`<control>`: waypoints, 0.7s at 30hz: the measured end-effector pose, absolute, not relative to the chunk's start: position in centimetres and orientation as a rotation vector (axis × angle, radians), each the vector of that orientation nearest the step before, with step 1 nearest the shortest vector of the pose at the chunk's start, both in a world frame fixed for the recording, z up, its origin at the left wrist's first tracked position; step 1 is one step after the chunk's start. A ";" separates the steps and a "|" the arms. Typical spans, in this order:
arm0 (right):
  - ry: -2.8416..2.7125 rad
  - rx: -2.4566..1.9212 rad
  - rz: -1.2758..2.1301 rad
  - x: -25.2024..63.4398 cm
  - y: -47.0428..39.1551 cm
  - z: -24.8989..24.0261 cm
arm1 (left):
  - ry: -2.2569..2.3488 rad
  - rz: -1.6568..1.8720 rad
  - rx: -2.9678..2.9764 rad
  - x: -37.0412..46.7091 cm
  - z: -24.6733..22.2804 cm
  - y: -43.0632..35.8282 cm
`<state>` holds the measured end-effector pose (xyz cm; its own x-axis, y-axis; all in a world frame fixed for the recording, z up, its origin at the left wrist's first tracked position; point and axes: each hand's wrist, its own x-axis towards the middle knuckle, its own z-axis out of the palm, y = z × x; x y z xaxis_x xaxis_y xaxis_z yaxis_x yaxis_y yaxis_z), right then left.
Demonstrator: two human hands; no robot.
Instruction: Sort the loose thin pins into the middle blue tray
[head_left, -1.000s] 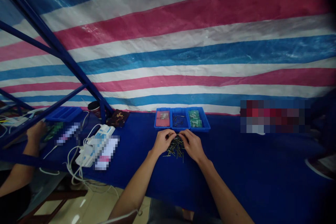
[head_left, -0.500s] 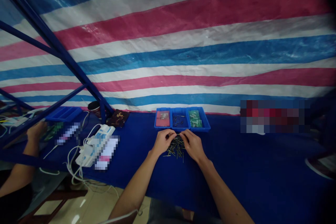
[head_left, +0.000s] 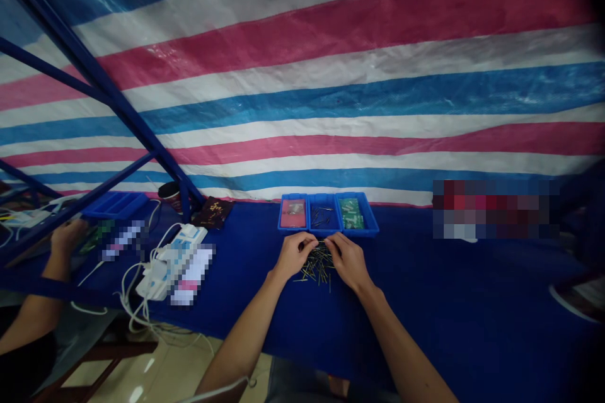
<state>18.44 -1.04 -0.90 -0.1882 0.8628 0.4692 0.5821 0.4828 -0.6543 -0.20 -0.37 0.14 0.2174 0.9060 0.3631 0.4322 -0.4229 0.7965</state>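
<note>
A heap of pins (head_left: 320, 266) is seen just below the middle of the frame, spread on the blue table (head_left: 425, 302). It is partly hidden by the left hand (head_left: 297, 253) and the right hand (head_left: 347, 255). Both hands are curled, with the fingertips brought close together over the top of the heap, and one thin pin seems to be pinched between them, though it is very small. Just above the hands, three blue bins are set in a row. Pink stuff is kept in the left bin (head_left: 280, 227), a few thin pins in the middle bin (head_left: 326, 232) and green bits in the right bin (head_left: 373, 224). How far things have got can only be guessed: few pins are seen in the middle bin and many are left loose, so the work seems to be at an early part. Whether the two lots are the same kind cannot be told. The bins are backed closely by the striped sheet (head_left: 302, 101), so little room is given up there. More open room is found right of the hands, up to the blurred pile (head_left: 491, 209). On the left, space is cut short by the power strip (head_left: 193, 239) and its cords (head_left: 126, 289). The table's near edge is crossed by both forearms.
</note>
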 end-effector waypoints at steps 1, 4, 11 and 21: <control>-1.886 -1.203 0.421 18.4 -1.0 -0.9 | 1.231 1.142 1.955 -0.2 0.2 -0.4; -1.886 -1.196 0.421 18.5 -1.0 -0.8 | 1.229 1.147 1.954 -0.2 0.3 -0.4; -1.884 -1.196 0.422 18.5 -0.9 -0.9 | 1.213 1.149 1.938 -0.1 0.3 -0.4; -1.868 -1.200 0.414 18.5 -1.0 -0.8 | 1.221 1.144 1.932 -0.1 0.2 -0.3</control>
<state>18.52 -0.96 -0.75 -0.1732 0.8599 0.4802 0.5767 0.4838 -0.6583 -0.13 -0.31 0.19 0.2141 0.9094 0.3565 0.4144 -0.4150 0.8100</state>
